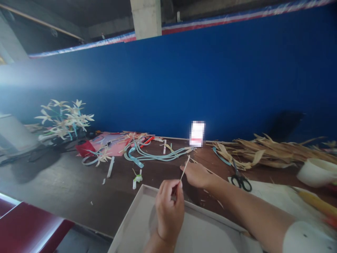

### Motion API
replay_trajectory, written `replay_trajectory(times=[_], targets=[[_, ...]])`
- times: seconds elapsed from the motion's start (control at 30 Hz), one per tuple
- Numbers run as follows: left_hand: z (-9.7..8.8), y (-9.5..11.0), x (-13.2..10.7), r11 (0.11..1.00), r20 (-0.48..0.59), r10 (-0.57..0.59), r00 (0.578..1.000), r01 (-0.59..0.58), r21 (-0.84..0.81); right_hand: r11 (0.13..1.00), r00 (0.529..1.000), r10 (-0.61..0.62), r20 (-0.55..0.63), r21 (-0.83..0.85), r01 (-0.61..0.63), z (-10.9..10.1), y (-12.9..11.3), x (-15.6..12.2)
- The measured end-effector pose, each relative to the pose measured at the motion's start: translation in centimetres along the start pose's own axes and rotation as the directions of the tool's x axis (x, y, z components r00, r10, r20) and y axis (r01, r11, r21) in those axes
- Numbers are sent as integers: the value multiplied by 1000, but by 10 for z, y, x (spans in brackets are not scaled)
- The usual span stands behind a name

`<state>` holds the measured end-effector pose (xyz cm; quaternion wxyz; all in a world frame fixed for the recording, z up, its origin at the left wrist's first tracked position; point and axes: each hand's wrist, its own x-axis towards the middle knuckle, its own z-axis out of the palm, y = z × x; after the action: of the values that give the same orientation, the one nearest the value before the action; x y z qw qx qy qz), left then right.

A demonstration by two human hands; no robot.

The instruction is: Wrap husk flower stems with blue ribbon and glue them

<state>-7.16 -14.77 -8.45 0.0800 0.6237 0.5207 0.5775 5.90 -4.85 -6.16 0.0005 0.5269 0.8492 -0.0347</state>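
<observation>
My left hand (170, 207) is closed in a pinch on the lower end of a thin pale straw strip (185, 168), held above the white tray (137, 225). That strip slants up to the right. My right hand (196, 174) reaches across the brown table (79, 189), palm down, fingers together, its fingertips by the strip's middle. Whether it grips the strip I cannot tell. Light-blue strips (155, 154) lie in a tangle just beyond the hands.
Black scissors (239, 179) lie to the right, near a heap of dried husks (273, 151). A white bowl (316, 172) stands far right. Pale straw flowers (64, 117) stand at the back left, with pink paper (113, 144). A blue wall (210, 77) backs the table.
</observation>
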Motion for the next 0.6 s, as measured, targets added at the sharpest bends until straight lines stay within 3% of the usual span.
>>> replay_trajectory(times=[0.27, 0.6], targets=[[1, 1, 0, 1000, -10, -15, 1000, 15, 2, 971, 975, 220, -5, 94, -219, -1, 25, 29], [0, 1, 2, 1000, 5, -24, 1000, 24, 2, 983, 982, 181, 61, 32, -183, -6, 5, 51]])
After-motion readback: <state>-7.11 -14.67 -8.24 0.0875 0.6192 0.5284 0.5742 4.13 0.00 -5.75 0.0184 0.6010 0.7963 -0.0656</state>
